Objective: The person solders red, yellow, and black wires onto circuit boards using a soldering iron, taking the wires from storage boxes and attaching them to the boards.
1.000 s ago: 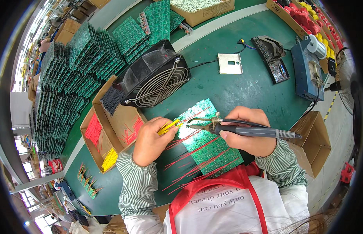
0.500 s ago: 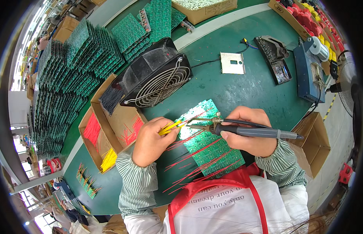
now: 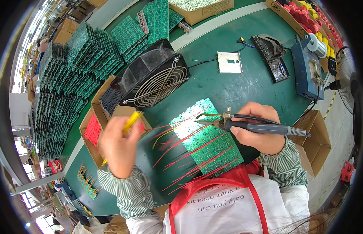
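A green circuit board panel (image 3: 218, 154) lies on the bench in front of me, with red wires (image 3: 181, 147) sticking out past its left side. One yellow wire (image 3: 161, 136) curves off the board's upper left edge. My right hand (image 3: 257, 134) is wrapped round a grey soldering iron (image 3: 263, 128) with a thin feed tube fixed above it; the tip is over the upper part of the board. My left hand (image 3: 119, 146), smeared by motion, grips a bundle of yellow wires (image 3: 131, 122) away from the board, over the wire box.
A divided cardboard box (image 3: 96, 102) of dark, red and yellow wires stands left, beside a black fan (image 3: 154, 76). Stacked boards (image 3: 68, 85) fill the far left. A blue solder unit (image 3: 306, 72), a black tray (image 3: 278, 70) and a metal plate (image 3: 230, 62) lie on the right.
My left hand has drawn back leftward from the board with the yellow wires, and one yellow wire now shows at the board's edge. My right hand and the iron have shifted slightly right.
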`<state>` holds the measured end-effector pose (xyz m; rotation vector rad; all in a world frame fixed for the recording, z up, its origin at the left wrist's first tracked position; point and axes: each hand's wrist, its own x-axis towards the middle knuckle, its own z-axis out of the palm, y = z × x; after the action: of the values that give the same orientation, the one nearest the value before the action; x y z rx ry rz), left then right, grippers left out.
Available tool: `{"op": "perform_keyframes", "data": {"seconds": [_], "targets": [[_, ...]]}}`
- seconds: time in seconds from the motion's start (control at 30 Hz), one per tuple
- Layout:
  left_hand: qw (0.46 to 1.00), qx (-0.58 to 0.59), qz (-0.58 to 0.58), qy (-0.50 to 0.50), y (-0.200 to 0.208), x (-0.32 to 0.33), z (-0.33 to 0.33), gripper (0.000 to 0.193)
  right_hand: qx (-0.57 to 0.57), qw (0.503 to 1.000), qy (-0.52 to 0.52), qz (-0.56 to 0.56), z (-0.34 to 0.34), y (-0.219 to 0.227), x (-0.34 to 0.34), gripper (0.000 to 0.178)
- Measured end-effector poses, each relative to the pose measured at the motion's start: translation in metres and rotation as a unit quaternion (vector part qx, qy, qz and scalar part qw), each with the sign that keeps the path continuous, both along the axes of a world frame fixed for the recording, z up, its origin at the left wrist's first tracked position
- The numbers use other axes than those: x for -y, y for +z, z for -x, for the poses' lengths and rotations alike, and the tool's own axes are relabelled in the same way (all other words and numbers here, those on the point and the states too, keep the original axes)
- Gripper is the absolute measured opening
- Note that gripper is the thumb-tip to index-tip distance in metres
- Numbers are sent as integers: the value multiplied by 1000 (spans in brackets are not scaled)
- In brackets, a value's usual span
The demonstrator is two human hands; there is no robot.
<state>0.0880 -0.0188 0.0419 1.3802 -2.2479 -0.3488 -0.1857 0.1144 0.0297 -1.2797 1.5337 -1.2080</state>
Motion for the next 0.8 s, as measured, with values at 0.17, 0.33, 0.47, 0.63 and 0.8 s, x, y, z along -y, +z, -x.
{"op": "perform_keyframes", "data": {"seconds": [0.17,0.33,0.47,0.63,0.8], "targets": [[981,-27,-123,-149,-18,-20,36,13,11,1000,-11,-9,0,-1,0,19],[969,-32,-174,-175,-31,-13,47,14,16,1000,-13,-10,0,-3,1,18],[964,-33,-195,-179,-31,-11,48,14,36,999,-17,-12,-2,-7,4,18],[962,-30,-211,-172,-30,-11,50,14,25,1000,-11,-6,-2,-9,6,18],[961,-32,-210,-176,-32,-10,49,16,15,1000,-15,0,3,-3,4,18]]}}
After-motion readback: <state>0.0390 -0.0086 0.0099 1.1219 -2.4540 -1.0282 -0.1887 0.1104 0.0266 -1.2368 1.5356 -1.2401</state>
